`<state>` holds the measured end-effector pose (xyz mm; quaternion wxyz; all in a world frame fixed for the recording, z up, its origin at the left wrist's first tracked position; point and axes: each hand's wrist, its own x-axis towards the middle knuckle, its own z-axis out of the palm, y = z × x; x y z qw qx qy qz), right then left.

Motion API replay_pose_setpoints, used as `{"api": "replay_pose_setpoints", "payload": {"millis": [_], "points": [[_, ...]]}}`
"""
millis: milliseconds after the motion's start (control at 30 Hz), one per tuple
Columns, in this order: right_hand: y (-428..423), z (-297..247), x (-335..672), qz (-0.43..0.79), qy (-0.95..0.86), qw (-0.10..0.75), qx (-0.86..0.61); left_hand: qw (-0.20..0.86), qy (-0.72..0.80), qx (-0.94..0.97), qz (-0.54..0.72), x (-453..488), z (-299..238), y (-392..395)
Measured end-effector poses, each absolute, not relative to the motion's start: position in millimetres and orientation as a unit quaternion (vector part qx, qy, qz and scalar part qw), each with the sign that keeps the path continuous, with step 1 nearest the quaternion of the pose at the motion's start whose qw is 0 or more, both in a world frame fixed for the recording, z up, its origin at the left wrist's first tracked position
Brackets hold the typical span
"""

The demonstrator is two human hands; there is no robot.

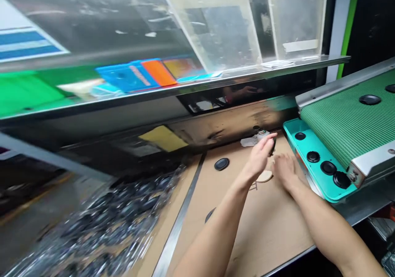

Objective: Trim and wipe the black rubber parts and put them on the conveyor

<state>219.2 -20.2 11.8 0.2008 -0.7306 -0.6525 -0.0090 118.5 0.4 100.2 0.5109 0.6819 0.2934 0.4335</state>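
My left hand (259,157) is raised over the cardboard-covered table, its fingers closed around a black round part (273,146) seen nearly edge-on. Close to its right is my right hand (284,169), blurred, with fingers curled in toward that part; whatever they pinch is hidden. Beneath the hands, a pale round pad (264,176) lies on the cardboard (271,223). Another black round part (221,164) rests left of my left hand, and one more (210,215) is partly covered by my left forearm.
A teal tray (335,196) with several black round parts stands at right, under the end of a green conveyor belt (348,112) carrying more. Behind my hands are a small bottle (262,133) and white tissue (248,141). Plastic-wrapped black parts (123,211) fill the left. A metal shelf (240,79) overhangs the back.
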Motion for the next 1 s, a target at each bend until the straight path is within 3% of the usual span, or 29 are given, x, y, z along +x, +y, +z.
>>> {"api": "replay_pose_setpoints", "payload": {"millis": [100,267,367,567,767,1000], "points": [[-30.5,17.4,210.0,-0.04,-0.69,0.228,-0.686,0.714,0.313,0.413,0.471,50.1,71.0,-5.6],[-47.2,18.9,185.4,-0.015,-0.822,0.169,-0.543,0.79,0.28,0.177,0.516,-5.9,28.7,-9.3],[-44.3,14.6,179.7,-0.027,-0.809,0.193,-0.554,0.794,0.264,0.148,0.526,-8.9,23.4,-5.4],[-31.7,12.6,180.9,-0.005,-0.78,0.402,-0.48,0.81,0.277,0.18,0.485,3.1,21.6,-1.0],[-44.2,23.7,168.1,0.012,-0.839,0.328,-0.435,0.76,0.336,0.239,0.502,9.8,14.9,-1.8],[-43.0,15.4,166.8,-0.007,-0.783,0.364,-0.504,0.806,0.276,0.248,0.462,7.8,10.6,-1.3]]}}
